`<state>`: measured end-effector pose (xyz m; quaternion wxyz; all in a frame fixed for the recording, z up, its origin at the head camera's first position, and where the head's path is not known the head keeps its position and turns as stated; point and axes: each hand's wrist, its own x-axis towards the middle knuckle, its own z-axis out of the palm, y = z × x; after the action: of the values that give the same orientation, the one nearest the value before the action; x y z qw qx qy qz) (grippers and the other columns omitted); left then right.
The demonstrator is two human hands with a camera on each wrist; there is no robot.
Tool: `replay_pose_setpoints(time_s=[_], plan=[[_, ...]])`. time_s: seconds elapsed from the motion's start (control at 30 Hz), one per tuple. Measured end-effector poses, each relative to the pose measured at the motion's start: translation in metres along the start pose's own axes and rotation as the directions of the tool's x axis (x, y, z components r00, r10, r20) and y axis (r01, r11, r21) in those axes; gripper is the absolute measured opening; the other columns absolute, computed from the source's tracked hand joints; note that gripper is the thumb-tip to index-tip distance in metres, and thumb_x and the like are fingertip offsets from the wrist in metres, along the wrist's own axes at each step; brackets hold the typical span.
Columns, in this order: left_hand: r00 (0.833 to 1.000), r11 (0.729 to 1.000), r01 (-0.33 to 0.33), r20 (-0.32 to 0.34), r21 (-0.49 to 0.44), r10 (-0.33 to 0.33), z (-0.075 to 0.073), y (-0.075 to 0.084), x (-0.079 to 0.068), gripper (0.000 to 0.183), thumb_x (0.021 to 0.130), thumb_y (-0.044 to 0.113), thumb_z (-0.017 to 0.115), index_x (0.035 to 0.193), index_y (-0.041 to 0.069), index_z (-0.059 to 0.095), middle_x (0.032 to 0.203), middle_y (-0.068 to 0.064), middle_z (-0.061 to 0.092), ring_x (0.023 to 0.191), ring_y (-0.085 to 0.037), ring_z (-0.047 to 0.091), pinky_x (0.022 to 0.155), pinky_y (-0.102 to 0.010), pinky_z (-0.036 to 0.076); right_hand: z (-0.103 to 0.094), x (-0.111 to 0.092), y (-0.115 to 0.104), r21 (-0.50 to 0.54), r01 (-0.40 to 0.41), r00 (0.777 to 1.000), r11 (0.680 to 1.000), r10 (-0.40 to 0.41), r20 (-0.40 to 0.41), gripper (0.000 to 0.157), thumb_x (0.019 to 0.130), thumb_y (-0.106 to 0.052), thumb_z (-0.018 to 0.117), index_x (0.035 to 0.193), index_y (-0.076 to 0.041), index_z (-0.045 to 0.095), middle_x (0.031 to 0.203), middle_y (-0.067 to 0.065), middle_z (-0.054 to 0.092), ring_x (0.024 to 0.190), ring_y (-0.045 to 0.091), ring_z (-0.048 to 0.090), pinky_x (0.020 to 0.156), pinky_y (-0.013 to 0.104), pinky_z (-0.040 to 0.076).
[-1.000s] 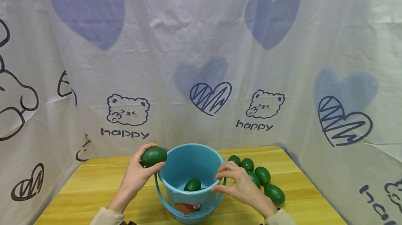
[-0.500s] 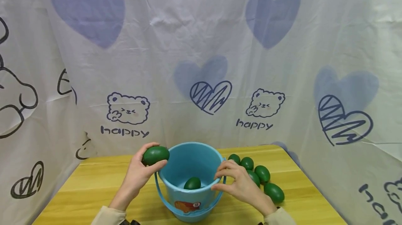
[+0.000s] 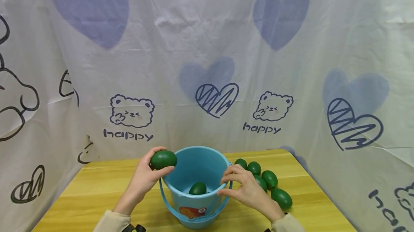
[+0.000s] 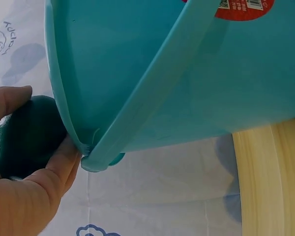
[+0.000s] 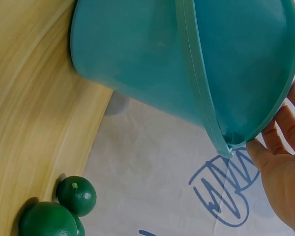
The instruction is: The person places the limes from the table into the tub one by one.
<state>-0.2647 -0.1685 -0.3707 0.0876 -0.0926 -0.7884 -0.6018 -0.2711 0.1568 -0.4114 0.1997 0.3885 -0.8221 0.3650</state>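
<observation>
Between its thumb and fingers, my left hand point(image 3: 145, 172) grips a smooth, dark-green oval fruit point(image 3: 164, 159) at the left rim of a light-blue bucket point(image 3: 197, 203). The left wrist view shows that fruit point(image 4: 27, 137) just outside the rim, fingertips close to the handle's hinge. My right hand point(image 3: 247, 189) holds the bucket's right rim, its fingers bent over the edge and the thumb toward the front. In the right wrist view these fingers point(image 5: 287, 125) lie along the rim. Another green fruit point(image 3: 197, 189) lies inside at the bottom. The bucket stands upright, its handle point(image 3: 168, 205) hanging down in front.
Several more green fruits point(image 3: 269, 179) lie together on the yellow wood-grain table point(image 3: 97, 192), right of the bucket and behind the right hand. A white curtain point(image 3: 181, 37) printed with hearts and bears hangs behind the table and along both sides.
My left hand has shifted slightly right with the green fruit, bringing it over the bucket's left rim in the head view. The right hand keeps its place on the rim.
</observation>
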Motion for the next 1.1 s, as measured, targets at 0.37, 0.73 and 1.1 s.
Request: replay_pose_setpoints(time_s=[0.37,0.73,1.1], plan=[[0.988,0.972,-0.148,0.079,0.182,0.136,0.007,-0.002,0.005,0.057,0.082,0.019,0.080,0.132,0.022,0.052,0.125,-0.013,0.058,0.102,-0.027,0.060,0.079,-0.034,0.059,0.000,-0.001,0.001,0.013,-0.017,1.000,1.000,0.017,0.001,0.019,0.078,-0.042,0.078,0.088,-0.027,0.074,0.098,-0.015,0.064,0.099,0.007,0.056,0.087,0.031,0.054],[0.960,0.899,-0.276,0.149,0.340,0.238,0.013,-0.008,0.006,0.067,0.079,0.021,0.084,0.138,0.015,0.053,0.128,-0.011,0.062,0.106,-0.028,0.063,0.085,-0.039,0.060,0.001,-0.002,0.000,0.019,-0.009,1.000,1.000,0.009,-0.004,0.016,0.078,-0.042,0.078,0.089,-0.031,0.072,0.097,-0.015,0.063,0.098,0.008,0.055,0.085,0.030,0.053],[0.951,0.932,-0.303,0.127,0.200,0.282,0.007,-0.012,0.003,0.048,0.089,0.021,0.074,0.132,0.013,0.058,0.132,-0.014,0.060,0.118,-0.031,0.061,0.097,-0.040,0.055,0.001,-0.001,0.001,-0.006,-0.006,1.000,1.000,0.006,0.001,0.021,0.079,-0.043,0.077,0.089,-0.024,0.074,0.097,-0.016,0.063,0.099,0.007,0.054,0.086,0.032,0.054]])
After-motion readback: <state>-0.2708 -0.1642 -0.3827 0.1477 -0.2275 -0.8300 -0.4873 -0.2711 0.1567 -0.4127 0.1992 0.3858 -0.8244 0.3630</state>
